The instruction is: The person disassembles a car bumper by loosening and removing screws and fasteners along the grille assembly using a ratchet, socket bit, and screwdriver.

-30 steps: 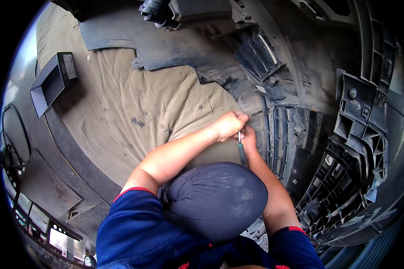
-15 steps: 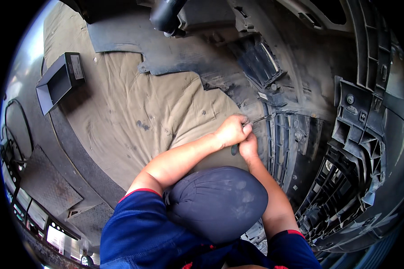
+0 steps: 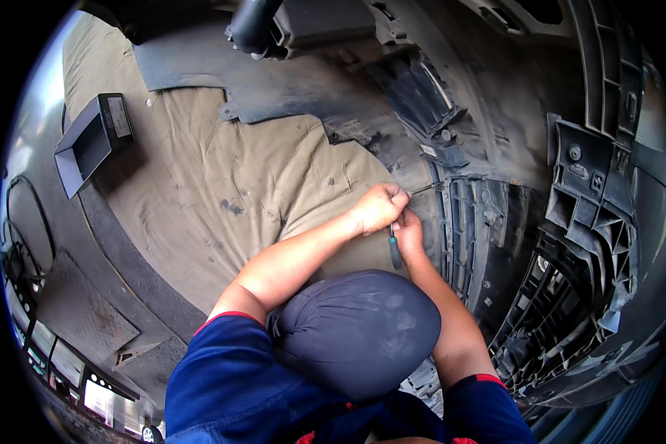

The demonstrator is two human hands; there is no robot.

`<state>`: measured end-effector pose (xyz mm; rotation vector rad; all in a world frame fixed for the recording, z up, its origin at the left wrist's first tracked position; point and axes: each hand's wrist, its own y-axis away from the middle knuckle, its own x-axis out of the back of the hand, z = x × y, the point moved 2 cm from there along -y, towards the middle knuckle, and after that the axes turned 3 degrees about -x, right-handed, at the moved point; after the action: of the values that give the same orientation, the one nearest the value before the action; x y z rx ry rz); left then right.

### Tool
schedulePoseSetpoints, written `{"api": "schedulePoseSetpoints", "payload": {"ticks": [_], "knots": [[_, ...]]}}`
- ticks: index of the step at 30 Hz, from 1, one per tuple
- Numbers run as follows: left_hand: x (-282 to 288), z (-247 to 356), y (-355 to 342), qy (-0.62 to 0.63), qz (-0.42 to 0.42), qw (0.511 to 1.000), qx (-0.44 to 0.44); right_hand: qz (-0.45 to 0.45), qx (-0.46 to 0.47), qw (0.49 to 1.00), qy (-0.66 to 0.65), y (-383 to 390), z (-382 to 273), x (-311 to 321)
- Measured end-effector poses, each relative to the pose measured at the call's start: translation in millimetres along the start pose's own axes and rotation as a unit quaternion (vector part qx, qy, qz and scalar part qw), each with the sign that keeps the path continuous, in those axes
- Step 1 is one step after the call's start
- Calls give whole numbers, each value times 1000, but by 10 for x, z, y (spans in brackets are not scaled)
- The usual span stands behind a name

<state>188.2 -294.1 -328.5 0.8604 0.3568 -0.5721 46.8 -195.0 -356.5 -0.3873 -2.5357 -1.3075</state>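
Observation:
My left hand is closed, with a thin dark rod sticking out past its fingers toward the edge of a ribbed black plastic panel. What kind of tool the rod is, its grip being covered by the fingers, I cannot make out. Just below, my right hand is closed against the left one. From its palm side hangs a screwdriver with a teal and dark handle, which points back toward me. Part of its shaft is hidden between the hands.
A wrinkled tan cloth lies under my arms. At the left stands an open dark box. Dirty dark plastic panels lie beyond the cloth. A large black slatted part rises at the right. A dark rounded cover sits between my arms.
My right hand has turned a little, so more of the screwdriver's handle shows below it. Both hands have shifted slightly, and more of the thin rod is visible.

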Motion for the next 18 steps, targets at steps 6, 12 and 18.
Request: {"api": "schedulePoseSetpoints", "payload": {"ticks": [6, 12, 18], "knots": [[17, -20, -7, -57, 8, 998, -29, -4, 0, 1000, -13, -17, 40, 5], [20, -62, -13, -64, 25, 996, -61, 9, 1, 1000, 0, -8, 43, -15], [-41, 0, -84, 13, -20, 1000, 0, 4, 13, 999, 42, -106, 142, 179]]}}
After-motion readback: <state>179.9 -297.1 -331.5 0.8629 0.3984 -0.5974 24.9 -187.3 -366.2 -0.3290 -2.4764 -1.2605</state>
